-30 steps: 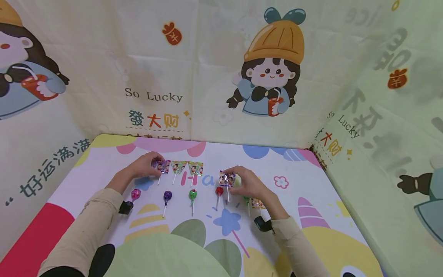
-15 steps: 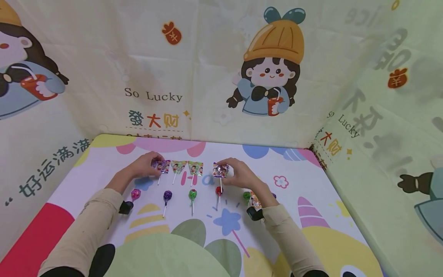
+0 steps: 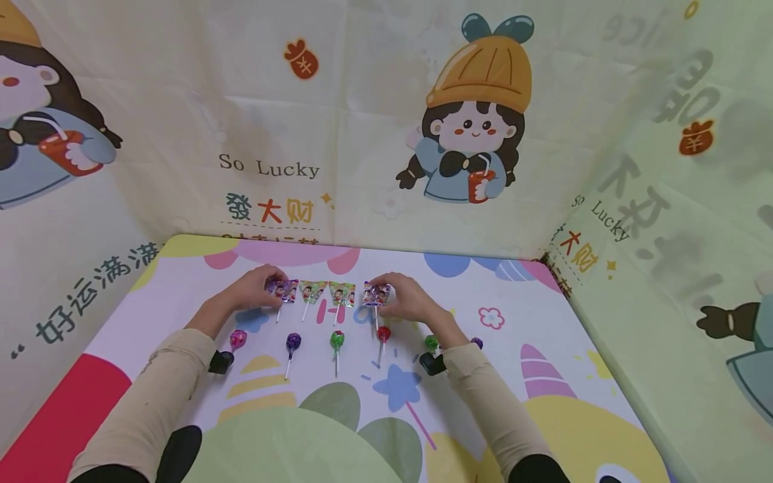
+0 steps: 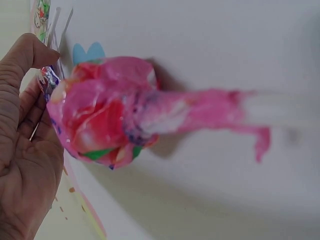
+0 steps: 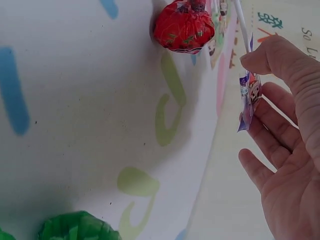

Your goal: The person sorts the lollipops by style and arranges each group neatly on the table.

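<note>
Two hands: both on the table point(image 3: 501, 282), far row.
Right hand point(image 3: 406, 300): fingers pinch purple flat lollipop point(image 3: 376, 294), just right of two green ones.
Left hand point(image 3: 253, 290): fingers grip another purple-wrapped lollipop point(image 3: 284, 290).
Near row: red ball lollipop point(image 3: 383, 333) just below right fingers.

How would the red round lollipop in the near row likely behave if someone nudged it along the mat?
The red round lollipop would probably roll in an arc, since its ball head lies on the flat mat with a thin stick trailing. It looks light, so a slight push should shift it. Its crinkled wrapper, seen from the right wrist, may make it slippery.
</note>
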Tool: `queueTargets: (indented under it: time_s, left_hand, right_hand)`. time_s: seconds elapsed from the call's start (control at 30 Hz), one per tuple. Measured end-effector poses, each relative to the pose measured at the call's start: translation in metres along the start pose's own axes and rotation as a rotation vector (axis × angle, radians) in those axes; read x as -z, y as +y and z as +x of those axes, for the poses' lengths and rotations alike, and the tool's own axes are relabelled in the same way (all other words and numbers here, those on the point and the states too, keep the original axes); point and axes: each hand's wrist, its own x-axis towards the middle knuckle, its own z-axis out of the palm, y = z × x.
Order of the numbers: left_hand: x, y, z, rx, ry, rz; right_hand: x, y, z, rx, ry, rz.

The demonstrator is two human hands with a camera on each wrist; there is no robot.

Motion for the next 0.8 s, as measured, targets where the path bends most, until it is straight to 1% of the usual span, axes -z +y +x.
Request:
queueTargets:
  time_s: [0.27,0.53,0.8]
  left_hand:
    - [0.000,0.001,0.000,-0.002,-0.001,0.002]
    - [0.001,0.001,-0.001,-0.005,-0.004,-0.002]
    - [0.001,0.001,-0.001,-0.023,0.008,0.001]
  right_hand:
    - [-0.007,0.002,0.011,-0.065,-0.050,-0.008]
    - [-0.013,0.003,0.019,-0.064,-0.085,-0.012]
    - [-0.017,0.003,0.022,-0.092,-0.109,-0.016]
